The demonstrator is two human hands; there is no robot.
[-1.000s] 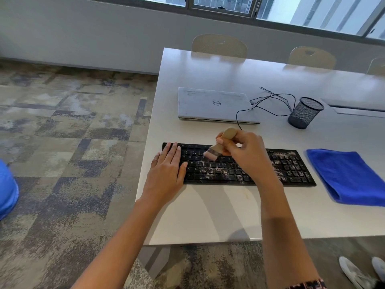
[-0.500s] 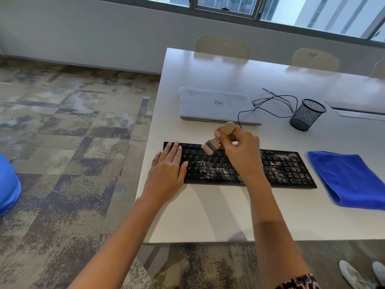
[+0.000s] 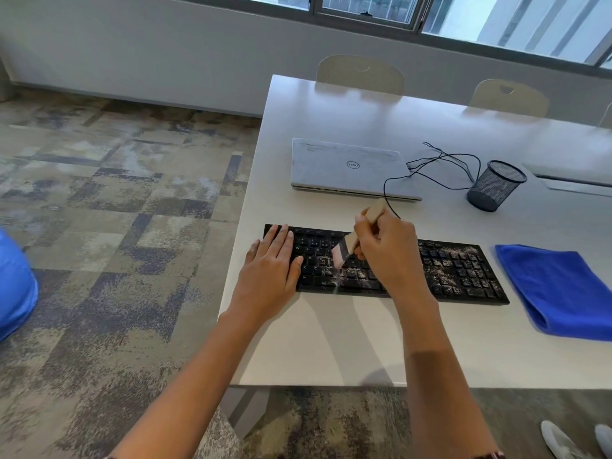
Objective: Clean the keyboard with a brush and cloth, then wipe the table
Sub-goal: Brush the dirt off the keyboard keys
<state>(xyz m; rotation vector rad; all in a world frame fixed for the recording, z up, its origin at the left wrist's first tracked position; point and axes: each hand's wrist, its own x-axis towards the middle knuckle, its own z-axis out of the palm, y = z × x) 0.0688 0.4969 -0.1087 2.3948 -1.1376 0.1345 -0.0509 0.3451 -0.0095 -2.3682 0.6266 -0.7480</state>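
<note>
At the far left, on the patterned carpet, a rounded blue object (image 3: 15, 286) sits at the edge of view, well apart from the work.

Next comes the left hand (image 3: 271, 273), laid flat on the left end of the black keyboard (image 3: 457, 273). Its fingers are straight and close together and it grasps nothing. It is probably there to pin the keyboard so that it does not slide under the strokes.

Just right of it is the brush (image 3: 344, 251), tilted so that its pale bristles are down on the keys left of centre and its wooden handle leans up and away. The slant likely lets the bristle tips reach between the keys. The right hand (image 3: 390, 256) is clenched round that handle, fingers curled over it, with the wrist above the middle rows.

Behind these a closed laptop (image 3: 347, 167) lies on the white table (image 3: 331, 342), with a thin black cable (image 3: 443, 160) running beside it towards a mesh cup (image 3: 495, 185).

Pale grit is thick over the keyboard's middle and right-hand keys, while the left keys look cleaner, so the brushing seems only partly done.

Furthest right, the folded blue cloth (image 3: 556, 289) lies flat near the keyboard's end, touched by neither hand, presumably kept for the wiping.
</note>
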